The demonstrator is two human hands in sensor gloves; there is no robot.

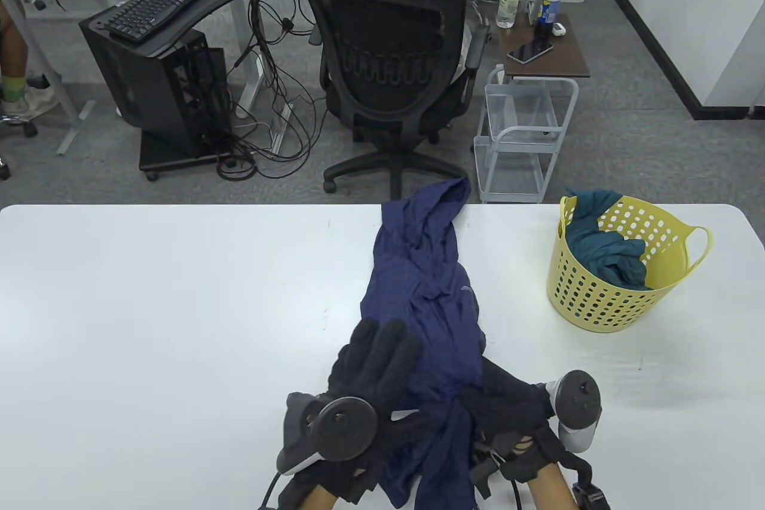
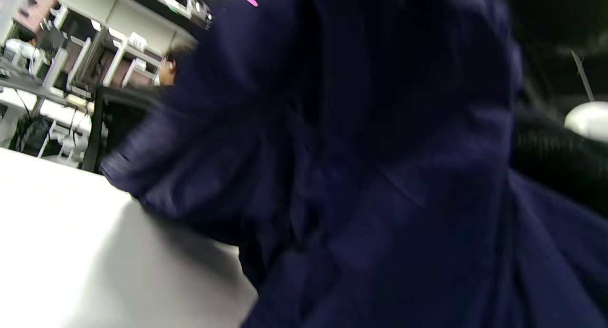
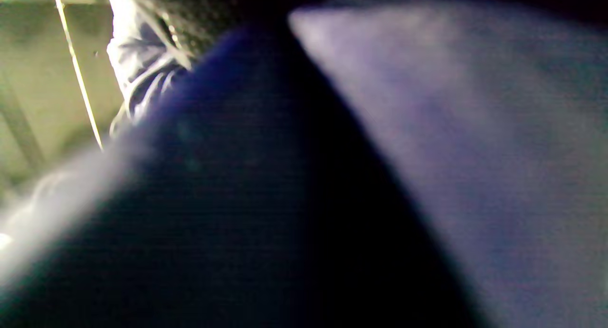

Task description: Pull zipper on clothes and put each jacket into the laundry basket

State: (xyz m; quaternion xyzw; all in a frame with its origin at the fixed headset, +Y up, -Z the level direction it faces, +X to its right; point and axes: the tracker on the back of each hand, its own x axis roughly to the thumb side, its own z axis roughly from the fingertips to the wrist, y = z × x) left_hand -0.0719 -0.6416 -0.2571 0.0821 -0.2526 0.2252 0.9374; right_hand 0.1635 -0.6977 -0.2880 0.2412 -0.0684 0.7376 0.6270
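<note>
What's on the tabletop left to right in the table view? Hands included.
Left hand → navy jacket → right hand → yellow laundry basket with a teal garment inside.

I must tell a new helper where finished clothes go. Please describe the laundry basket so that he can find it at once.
Look at the white table and go to its far right end. There stands the laundry basket, yellow plastic with round holes and loop handles, a teal garment inside. It is the only container on the table.
</note>
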